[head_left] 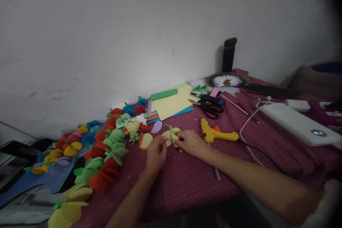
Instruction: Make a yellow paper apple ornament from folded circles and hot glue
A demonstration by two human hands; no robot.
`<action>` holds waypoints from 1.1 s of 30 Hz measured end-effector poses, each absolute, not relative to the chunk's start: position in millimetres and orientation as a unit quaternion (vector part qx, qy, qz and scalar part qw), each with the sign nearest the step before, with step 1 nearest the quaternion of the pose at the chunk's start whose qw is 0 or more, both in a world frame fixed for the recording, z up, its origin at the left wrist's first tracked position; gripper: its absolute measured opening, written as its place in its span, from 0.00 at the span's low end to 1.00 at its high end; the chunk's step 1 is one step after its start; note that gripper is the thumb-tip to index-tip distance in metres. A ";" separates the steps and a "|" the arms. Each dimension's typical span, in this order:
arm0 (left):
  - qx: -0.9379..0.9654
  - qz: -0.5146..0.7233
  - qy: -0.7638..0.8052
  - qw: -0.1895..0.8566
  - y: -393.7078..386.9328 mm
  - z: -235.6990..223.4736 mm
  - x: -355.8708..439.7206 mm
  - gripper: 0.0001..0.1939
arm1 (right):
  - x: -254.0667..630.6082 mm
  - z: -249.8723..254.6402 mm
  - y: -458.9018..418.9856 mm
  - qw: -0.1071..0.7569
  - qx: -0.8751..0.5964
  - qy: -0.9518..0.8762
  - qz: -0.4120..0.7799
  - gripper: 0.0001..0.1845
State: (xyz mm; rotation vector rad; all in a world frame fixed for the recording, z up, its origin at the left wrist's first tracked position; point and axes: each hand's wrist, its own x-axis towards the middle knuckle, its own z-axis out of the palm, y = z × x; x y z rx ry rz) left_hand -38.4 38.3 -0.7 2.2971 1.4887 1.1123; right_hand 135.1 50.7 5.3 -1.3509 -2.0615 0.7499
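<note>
Between my two hands is a small pale yellow paper pumpkin [171,135] with folded rounded petals and a thin green curl at its top. My left hand [156,153] pinches its left edge with the fingertips. At the other side, my right hand [190,143] grips a petal between thumb and fingers. Just left of them lie a cream cut-out piece [146,140] and an orange sheet partly under it. A lilac rounded cut-out [156,127] rests a little farther back. The yellow glue gun [217,134] lies to the right of my right hand.
Rows of coloured paper pumpkins [103,151] line the left side, beside paper scraps [133,126]. Coloured sheets [173,103], black-handled scissors [208,108] and a cutter [207,98] lie behind. At right are a white power bank [300,123] and its cable [244,128].
</note>
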 end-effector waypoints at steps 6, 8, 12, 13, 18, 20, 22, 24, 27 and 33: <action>0.729 0.407 0.516 0.190 36.6 2.3 -39.4 0.11 | 130.0 11.2 37.3 0.292 -0.397 -0.821 0.288 0.15; 0.719 0.411 0.530 0.183 37.2 1.5 -39.6 0.11 | 129.3 11.9 35.6 0.286 -0.383 -0.834 0.277 0.14; 0.698 0.419 0.558 0.160 39.8 -0.7 -40.3 0.11 | 130.9 14.1 38.0 0.265 -0.409 -0.831 0.269 0.07; 0.696 0.417 0.562 0.159 40.2 -0.8 -40.8 0.11 | 131.9 15.4 39.2 0.263 -0.426 -0.825 0.263 0.06; 0.700 0.408 0.570 0.134 40.5 -1.0 -43.3 0.13 | 138.5 21.1 45.2 0.309 -0.532 -0.765 0.190 0.06; 0.703 0.400 0.574 0.129 40.2 -1.5 -43.6 0.12 | 140.5 20.1 47.5 0.328 -0.559 -0.741 0.176 0.07; 0.705 0.396 0.574 0.127 39.8 -1.5 -43.0 0.12 | 141.7 17.4 49.5 0.347 -0.562 -0.731 0.170 0.09; 0.707 0.398 0.572 0.121 39.2 -0.8 -41.7 0.12 | 142.3 14.5 51.0 0.360 -0.556 -0.731 0.165 0.11; 0.714 0.398 0.566 0.110 38.6 0.8 -39.3 0.10 | 142.2 11.7 51.9 0.356 -0.546 -0.740 0.163 0.09; 0.714 0.406 0.558 0.119 40.0 -1.8 -39.2 0.08 | 139.4 10.6 51.2 0.346 -0.561 -0.720 0.218 0.17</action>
